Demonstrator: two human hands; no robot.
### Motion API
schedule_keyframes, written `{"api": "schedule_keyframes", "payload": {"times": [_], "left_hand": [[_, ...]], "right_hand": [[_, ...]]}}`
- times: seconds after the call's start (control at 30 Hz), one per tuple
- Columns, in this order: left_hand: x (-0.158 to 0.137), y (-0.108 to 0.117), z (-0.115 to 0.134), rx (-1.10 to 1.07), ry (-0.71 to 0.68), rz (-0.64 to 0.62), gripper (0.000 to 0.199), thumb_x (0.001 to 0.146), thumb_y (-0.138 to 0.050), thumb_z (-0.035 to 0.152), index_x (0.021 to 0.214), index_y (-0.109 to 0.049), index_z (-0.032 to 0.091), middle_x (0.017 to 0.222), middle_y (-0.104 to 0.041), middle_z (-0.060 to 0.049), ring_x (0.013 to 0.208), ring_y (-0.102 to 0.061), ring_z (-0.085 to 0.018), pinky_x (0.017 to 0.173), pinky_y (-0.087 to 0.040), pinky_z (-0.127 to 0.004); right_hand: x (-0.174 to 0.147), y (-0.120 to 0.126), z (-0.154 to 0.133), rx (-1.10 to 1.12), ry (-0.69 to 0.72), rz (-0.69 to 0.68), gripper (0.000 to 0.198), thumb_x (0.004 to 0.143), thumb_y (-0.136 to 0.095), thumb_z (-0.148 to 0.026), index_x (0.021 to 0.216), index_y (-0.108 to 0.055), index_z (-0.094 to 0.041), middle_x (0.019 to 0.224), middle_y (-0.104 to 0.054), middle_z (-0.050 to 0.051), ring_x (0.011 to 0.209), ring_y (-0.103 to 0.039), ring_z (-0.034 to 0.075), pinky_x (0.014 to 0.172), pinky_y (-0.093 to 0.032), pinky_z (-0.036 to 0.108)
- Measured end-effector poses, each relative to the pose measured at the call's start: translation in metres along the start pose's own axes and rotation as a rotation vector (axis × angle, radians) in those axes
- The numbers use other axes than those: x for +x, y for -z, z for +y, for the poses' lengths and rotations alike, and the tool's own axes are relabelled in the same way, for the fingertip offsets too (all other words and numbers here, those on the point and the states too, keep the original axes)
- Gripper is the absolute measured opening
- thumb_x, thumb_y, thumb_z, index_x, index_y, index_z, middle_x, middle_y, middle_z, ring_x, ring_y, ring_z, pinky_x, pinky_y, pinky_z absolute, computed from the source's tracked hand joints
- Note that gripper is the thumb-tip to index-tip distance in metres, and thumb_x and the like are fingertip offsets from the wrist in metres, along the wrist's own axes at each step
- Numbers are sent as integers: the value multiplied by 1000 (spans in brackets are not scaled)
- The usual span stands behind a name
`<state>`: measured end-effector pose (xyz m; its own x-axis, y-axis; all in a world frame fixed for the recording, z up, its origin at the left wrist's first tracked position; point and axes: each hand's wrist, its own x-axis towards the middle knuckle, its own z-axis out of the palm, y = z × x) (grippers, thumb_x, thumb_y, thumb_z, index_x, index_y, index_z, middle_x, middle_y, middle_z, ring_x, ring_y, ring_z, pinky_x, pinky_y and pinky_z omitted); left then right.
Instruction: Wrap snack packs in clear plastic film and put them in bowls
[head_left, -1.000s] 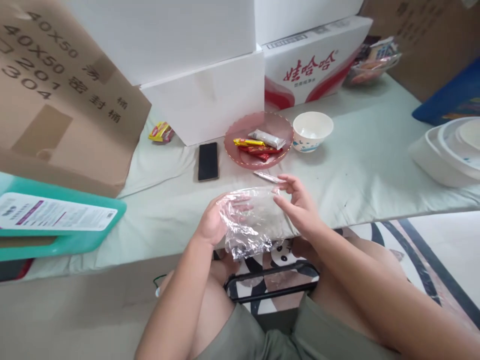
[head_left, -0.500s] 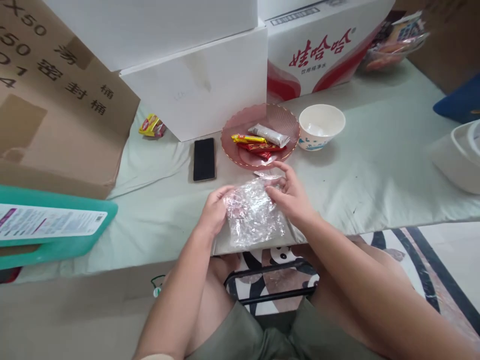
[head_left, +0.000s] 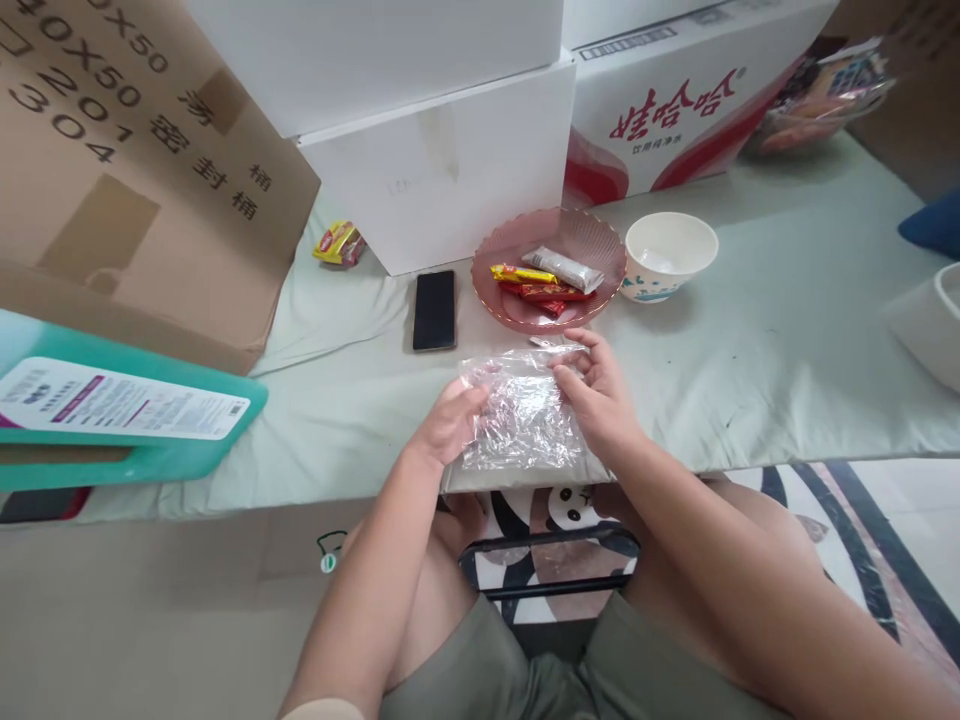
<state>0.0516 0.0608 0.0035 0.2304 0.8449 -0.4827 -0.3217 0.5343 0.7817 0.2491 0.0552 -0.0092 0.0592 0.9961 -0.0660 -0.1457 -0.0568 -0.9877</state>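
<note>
In the middle of the frame I hold a clear plastic bag (head_left: 525, 420) with both hands, flat against the near edge of the worktop (head_left: 750, 340). My left hand (head_left: 454, 420) grips the bag's left side, the fingers curled over the crinkled film. My right hand (head_left: 596, 395) pinches the upper right corner of the bag between thumb and fingers. The bag is transparent and wrinkled; I cannot tell if something is inside. Just above my right hand, a small silver packet (head_left: 551, 344) lies on the worktop, almost touching the fingertips. Behind it stands a pink plate (head_left: 600, 235) with several snack sticks (head_left: 544, 280) on it. To the right of the plate is a white bowl (head_left: 669, 255), and to the left lies a black phone (head_left: 434, 310), face up. In the upper part of the frame white boxes (head_left: 450, 170) stand on the worktop, and a brown carton (head_left: 112, 190) fills the upper left. A green board (head_left: 150, 450) lies at the left edge.
</note>
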Motion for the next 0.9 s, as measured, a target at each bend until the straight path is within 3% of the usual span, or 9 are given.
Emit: {"api": "schedule_keyframes", "payload": {"times": [0.1, 0.2, 0.3, 0.4, 0.53, 0.6, 0.73, 0.9], "left_hand": [[-3, 0, -3, 65, -5, 83, 54, 53, -93, 32, 98, -69, 15, 68, -67, 2, 57, -60, -11, 54, -45, -22], [-3, 1, -3, 68, -119, 149, 41, 55, -89, 33, 84, -67, 14, 61, -63, 3, 52, -55, -8, 50, -40, -20], [-4, 2, -2, 20, -217, 169, 37, 57, -87, 35, 78, -66, 15, 59, -60, 4, 53, -56, -8, 52, -43, -20], [-9, 2, 0, -50, -227, 122, 41, 56, -89, 33, 86, -66, 16, 70, -65, 3, 63, -63, -11, 62, -53, -24], [-18, 2, 2, 24, -67, -46, 62, 58, -89, 29, 113, -63, 21, 90, -74, -1, 74, -72, -18, 64, -55, -27], [-20, 5, 1, 132, -16, -70, 64, 62, -86, 24, 119, -60, 21, 90, -76, -2, 68, -71, -16, 60, -51, -24], [-18, 14, 1, 239, -81, 24, 52, 64, -78, 17, 113, -60, 18, 83, -77, -3, 63, -69, -13, 56, -46, -21], [-9, 20, 9, 159, -87, -14, 56, 62, -87, 40, 107, -62, 17, 92, -77, -8, 76, -74, -22, 67, -57, -31]], "right_hand": [[-2, -2, -2, -2, 25, -18, 44, 86, -64, -34, 126, -44, -32, 103, -63, 1, 65, -53, 11, 54, -50, 25], [-5, -4, -4, 30, 2, -27, 50, 82, -70, -39, 125, -44, -30, 115, -64, 5, 76, -60, 14, 58, -55, 28], [-10, -5, -6, 67, -75, -74, 53, 78, -74, -44, 122, -48, -28, 123, -64, 8, 80, -62, 16, 63, -58, 31], [-17, -5, -7, 33, -133, -164, 39, 78, -74, -44, 106, -57, -24, 105, -69, 6, 77, -63, 16, 70, -58, 34], [-22, -3, -11, -22, -106, -156, 24, 79, -70, -40, 78, -55, -22, 94, -70, 5, 74, -64, 14, 73, -56, 33], [-22, -4, -11, -22, -90, -110, 23, 80, -67, -40, 79, -52, -22, 95, -71, 5, 71, -64, 13, 68, -54, 31], [-19, -12, -8, -87, -74, -34, 21, 83, -63, -39, 84, -48, -24, 79, -69, 0, 57, -62, 12, 57, -49, 28], [-15, -22, -4, -156, -64, -120, 25, 84, -62, -43, 85, -44, -25, 72, -72, -1, 51, -60, 12, 52, -46, 26]]}}
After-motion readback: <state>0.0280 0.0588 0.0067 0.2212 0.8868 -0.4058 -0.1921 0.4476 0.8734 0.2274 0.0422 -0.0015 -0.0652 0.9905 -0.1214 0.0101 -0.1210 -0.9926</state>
